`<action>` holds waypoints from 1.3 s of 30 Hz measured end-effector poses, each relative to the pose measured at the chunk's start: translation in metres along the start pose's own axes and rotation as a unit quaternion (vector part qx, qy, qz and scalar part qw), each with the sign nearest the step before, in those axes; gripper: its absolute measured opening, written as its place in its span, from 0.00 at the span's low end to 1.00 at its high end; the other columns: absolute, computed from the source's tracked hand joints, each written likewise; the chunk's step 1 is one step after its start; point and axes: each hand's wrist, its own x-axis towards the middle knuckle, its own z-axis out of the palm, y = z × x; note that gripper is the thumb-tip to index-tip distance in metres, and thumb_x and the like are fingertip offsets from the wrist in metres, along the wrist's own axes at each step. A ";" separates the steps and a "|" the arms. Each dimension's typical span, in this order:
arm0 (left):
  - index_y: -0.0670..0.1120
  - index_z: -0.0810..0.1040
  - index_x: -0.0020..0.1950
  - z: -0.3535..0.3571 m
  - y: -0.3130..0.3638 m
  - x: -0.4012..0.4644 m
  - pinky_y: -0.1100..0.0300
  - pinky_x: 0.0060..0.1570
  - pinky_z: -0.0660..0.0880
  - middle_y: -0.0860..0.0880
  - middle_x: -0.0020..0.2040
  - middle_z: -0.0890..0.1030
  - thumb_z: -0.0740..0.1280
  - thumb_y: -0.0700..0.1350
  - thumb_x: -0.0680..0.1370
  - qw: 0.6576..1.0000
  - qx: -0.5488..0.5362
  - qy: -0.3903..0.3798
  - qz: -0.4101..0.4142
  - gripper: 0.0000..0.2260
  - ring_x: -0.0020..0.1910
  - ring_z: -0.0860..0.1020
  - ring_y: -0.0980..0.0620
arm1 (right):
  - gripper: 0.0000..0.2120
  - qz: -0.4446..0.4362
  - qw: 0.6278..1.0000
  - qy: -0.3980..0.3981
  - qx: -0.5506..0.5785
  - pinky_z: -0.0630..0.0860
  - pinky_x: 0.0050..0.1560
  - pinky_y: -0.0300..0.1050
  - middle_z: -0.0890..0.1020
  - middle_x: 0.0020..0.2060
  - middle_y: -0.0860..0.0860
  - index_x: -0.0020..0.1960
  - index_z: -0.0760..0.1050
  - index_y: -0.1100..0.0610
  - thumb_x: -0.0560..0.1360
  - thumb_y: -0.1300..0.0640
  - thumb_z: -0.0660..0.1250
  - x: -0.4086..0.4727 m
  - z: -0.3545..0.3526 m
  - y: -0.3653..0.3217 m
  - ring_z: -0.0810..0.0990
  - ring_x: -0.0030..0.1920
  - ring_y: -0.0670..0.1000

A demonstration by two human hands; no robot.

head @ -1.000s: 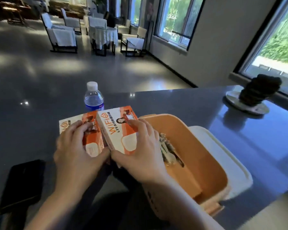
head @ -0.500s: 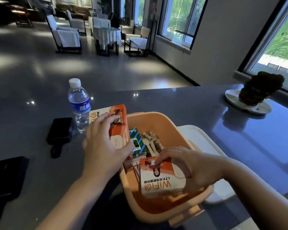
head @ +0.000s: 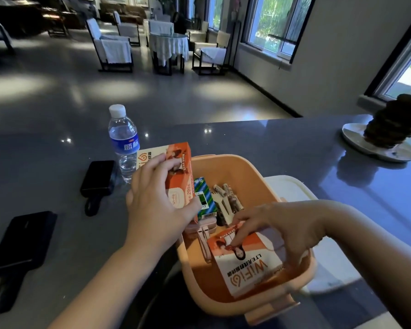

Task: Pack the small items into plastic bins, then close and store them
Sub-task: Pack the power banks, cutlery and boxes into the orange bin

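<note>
Since a second ago both boxes are off the desk (head: 282, 143): right hand (head: 278, 224) now pinches one box (head: 244, 262) flat inside the orange bin (head: 226, 167). Left hand (head: 157, 207) grips the second box (head: 176, 172) upright at the bin's left rim, likely next in; white lid (head: 292, 188) lies beside the bin, closing not started.

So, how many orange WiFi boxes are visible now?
2. One WiFi box lies inside the orange bin under the right hand; the other box is held upright by the left hand at the bin's rim.

Smooth plastic bin (head: 235, 167); printed card boxes (head: 247, 264); glossy countertop (head: 282, 148)
</note>
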 end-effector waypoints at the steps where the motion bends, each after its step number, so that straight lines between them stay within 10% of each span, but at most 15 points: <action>1: 0.59 0.67 0.65 0.002 0.001 -0.001 0.46 0.67 0.61 0.61 0.67 0.62 0.69 0.59 0.63 1.000 -0.001 -0.004 0.004 0.31 0.65 0.56 0.65 | 0.40 0.037 0.999 0.015 -0.008 0.60 0.69 0.45 0.62 0.67 0.36 0.65 0.66 0.30 0.60 0.54 0.79 -0.008 -0.003 0.000 0.61 0.69 0.45; 11: 0.61 0.65 0.65 0.019 0.017 -0.007 0.52 0.66 0.56 0.63 0.67 0.61 0.68 0.60 0.63 0.998 -0.010 -0.048 0.029 0.31 0.64 0.54 0.67 | 0.37 0.099 0.990 0.073 -0.076 0.48 0.74 0.51 0.67 0.68 0.44 0.68 0.66 0.42 0.63 0.54 0.77 -0.016 0.004 -0.021 0.59 0.70 0.47; 25: 0.62 0.67 0.64 0.017 0.021 -0.010 0.55 0.65 0.54 0.64 0.68 0.61 0.68 0.59 0.63 0.997 -0.012 -0.060 0.037 0.29 0.69 0.56 0.63 | 0.33 0.104 0.989 0.094 0.054 0.75 0.53 0.45 0.68 0.60 0.44 0.55 0.63 0.45 0.61 0.60 0.79 0.020 0.041 -0.014 0.70 0.56 0.48; 30: 0.63 0.66 0.64 0.018 0.022 -0.009 0.55 0.65 0.53 0.65 0.68 0.60 0.68 0.60 0.64 0.997 -0.007 -0.069 0.038 0.29 0.69 0.55 0.64 | 0.45 0.177 0.972 0.151 -0.045 0.73 0.62 0.50 0.64 0.69 0.47 0.71 0.57 0.44 0.62 0.51 0.80 0.020 0.050 -0.014 0.69 0.65 0.51; 39: 0.64 0.66 0.63 0.015 0.021 -0.008 0.51 0.68 0.55 0.66 0.67 0.61 0.64 0.64 0.61 0.997 -0.021 -0.071 0.025 0.29 0.68 0.55 0.65 | 0.46 0.262 0.955 0.131 -0.055 0.78 0.55 0.50 0.77 0.56 0.53 0.73 0.55 0.51 0.64 0.46 0.78 0.029 0.059 -0.017 0.77 0.53 0.53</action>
